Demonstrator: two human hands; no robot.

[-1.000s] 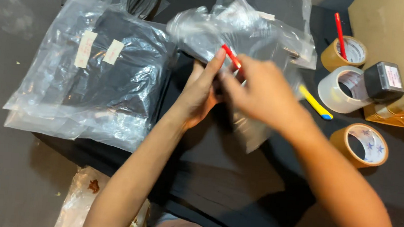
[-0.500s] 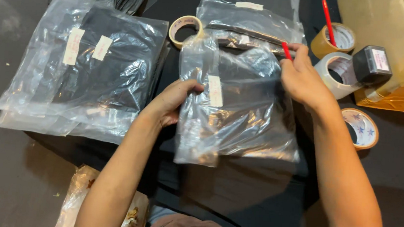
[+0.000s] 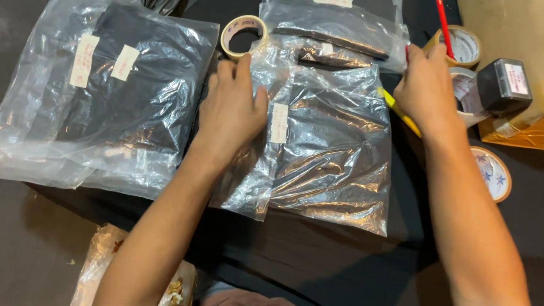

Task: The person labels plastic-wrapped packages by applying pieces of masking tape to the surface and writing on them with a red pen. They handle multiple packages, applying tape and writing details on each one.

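Bag (image 3: 332,145) could slide: your left hand (image 3: 229,113) only presses flat, fingers spread; right hand (image 3: 425,88) pinches a red pen (image 3: 444,16).

Head-worn view, close, steeply downward

Centre bag (image 3: 325,144): clear plastic, dark garment inside, white strip label (image 3: 279,123).
Left bags (image 3: 94,85): stacked, clear, two pale labels (image 3: 104,61).
Far bag (image 3: 336,21): clear, white label.
Cardboard box (image 3: 542,65): top right, brown.

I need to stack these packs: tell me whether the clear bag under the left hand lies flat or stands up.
Flat. The clear bag lies spread on the black cloth, dark folded garment inside, with the left hand pressing its left edge.
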